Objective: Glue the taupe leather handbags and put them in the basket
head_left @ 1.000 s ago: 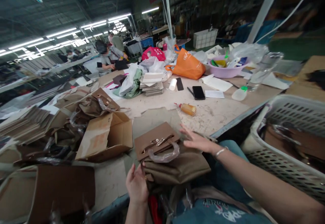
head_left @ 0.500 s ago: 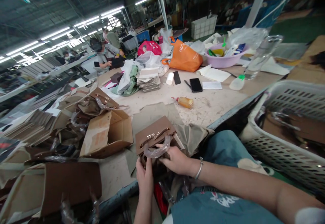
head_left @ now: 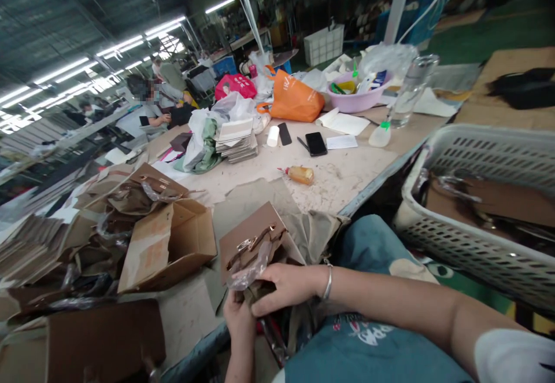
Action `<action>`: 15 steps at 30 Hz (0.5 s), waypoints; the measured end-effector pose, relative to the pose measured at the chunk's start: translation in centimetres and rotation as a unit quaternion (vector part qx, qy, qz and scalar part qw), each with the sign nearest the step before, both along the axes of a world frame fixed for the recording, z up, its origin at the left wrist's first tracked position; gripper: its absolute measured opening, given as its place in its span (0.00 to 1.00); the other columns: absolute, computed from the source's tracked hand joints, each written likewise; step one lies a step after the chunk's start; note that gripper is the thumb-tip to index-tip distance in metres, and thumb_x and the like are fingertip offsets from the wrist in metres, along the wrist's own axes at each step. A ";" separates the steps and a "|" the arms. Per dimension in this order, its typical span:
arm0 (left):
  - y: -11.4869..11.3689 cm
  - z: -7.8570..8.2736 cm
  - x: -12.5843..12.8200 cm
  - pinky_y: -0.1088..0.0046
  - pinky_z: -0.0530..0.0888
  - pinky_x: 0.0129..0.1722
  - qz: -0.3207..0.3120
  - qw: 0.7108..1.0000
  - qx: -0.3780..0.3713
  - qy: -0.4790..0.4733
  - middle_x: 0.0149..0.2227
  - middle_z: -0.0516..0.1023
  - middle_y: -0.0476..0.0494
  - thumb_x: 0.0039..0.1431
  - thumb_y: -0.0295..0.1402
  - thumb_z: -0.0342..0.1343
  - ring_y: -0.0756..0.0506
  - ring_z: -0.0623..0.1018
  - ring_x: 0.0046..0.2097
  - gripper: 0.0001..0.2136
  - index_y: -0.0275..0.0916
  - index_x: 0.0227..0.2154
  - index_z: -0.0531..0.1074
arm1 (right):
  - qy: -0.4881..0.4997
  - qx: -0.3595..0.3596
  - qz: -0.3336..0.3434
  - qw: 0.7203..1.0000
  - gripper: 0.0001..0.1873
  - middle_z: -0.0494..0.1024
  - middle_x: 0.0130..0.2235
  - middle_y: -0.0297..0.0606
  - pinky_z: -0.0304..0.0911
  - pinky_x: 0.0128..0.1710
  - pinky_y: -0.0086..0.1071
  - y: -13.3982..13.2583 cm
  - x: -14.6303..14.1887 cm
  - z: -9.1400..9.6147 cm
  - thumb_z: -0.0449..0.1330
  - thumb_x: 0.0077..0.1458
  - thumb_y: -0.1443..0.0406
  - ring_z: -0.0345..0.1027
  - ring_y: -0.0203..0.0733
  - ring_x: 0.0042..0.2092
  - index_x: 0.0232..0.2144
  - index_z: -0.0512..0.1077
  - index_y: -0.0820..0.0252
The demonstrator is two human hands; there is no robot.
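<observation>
A brown handbag with gold-coloured metal fittings rests at the table edge in front of me. Its handle is wrapped in clear plastic. My left hand grips the bag's near, lower edge, with its fingertips partly hidden. From the right, my right hand lies across the near side of the same bag, thumb close to the left hand and some fingers tucked out of sight. Beneath the bag, grey-brown fabric spreads over the table edge.
To the left are an open cardboard box and several brown bags. A bottle of yellow glue and a phone lie farther back. A white plastic basket holding brown pieces stands at right. A co-worker sits beyond.
My view has turned a little to the right. The right hand has moved down towards the left hand, and the bag and its wrapped handle are tilted more steeply.
</observation>
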State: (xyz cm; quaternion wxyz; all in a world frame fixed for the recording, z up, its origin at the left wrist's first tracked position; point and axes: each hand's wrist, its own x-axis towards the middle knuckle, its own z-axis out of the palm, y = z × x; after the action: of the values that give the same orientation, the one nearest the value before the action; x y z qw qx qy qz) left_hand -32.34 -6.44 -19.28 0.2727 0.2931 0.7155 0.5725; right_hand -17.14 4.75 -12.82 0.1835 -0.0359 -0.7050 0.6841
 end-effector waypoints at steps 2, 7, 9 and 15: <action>0.2 0.0 -0.2 0.66 0.74 0.41 0.011 0.997 0.025 -0.076 0.31 0.77 0.47 0.38 0.35 0.66 0.43 0.76 0.35 0.16 0.38 0.33 0.74 | -0.028 -0.021 0.042 0.999 0.23 0.76 0.48 0.33 0.59 0.58 0.35 1.4 2.2 -0.9 0.65 0.49 0.57 0.68 0.44 0.53 0.48 0.73 0.54; 0.3 -0.5 -0.2 0.74 0.71 0.34 -0.007 0.991 0.042 -0.124 0.30 0.75 0.50 0.43 0.33 0.64 0.48 0.73 0.31 0.09 0.37 0.27 0.72 | -0.155 -0.062 -0.281 0.945 0.15 0.78 0.36 0.40 0.68 0.42 0.35 4.6 5.2 -4.8 0.59 0.53 0.57 0.72 0.41 0.39 0.36 0.74 0.63; 0.3 -0.8 -0.2 0.76 0.70 0.33 -0.018 0.992 0.049 -0.118 0.30 0.75 0.51 0.45 0.33 0.63 0.49 0.72 0.31 0.08 0.37 0.28 0.72 | -0.203 0.042 -0.301 0.931 0.16 0.78 0.43 0.43 0.66 0.48 0.37 5.4 4.9 -5.8 0.60 0.52 0.60 0.71 0.43 0.45 0.41 0.73 0.63; 0.0 -1.0 0.4 0.74 0.72 0.38 0.066 0.994 0.061 -0.064 0.34 0.78 0.50 0.35 0.31 0.66 0.47 0.75 0.36 0.19 0.39 0.36 0.75 | -0.301 0.191 -0.213 0.910 0.14 0.77 0.44 0.56 0.64 0.49 0.44 5.9 1.8 -6.0 0.63 0.43 0.66 0.71 0.58 0.47 0.36 0.75 0.67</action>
State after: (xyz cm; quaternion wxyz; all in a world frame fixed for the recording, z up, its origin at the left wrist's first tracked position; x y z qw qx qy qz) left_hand -31.90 -6.41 -20.23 0.2611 0.2241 0.6779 0.6496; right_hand -15.30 10.63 -18.77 0.1076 -0.3534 -0.8196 0.4379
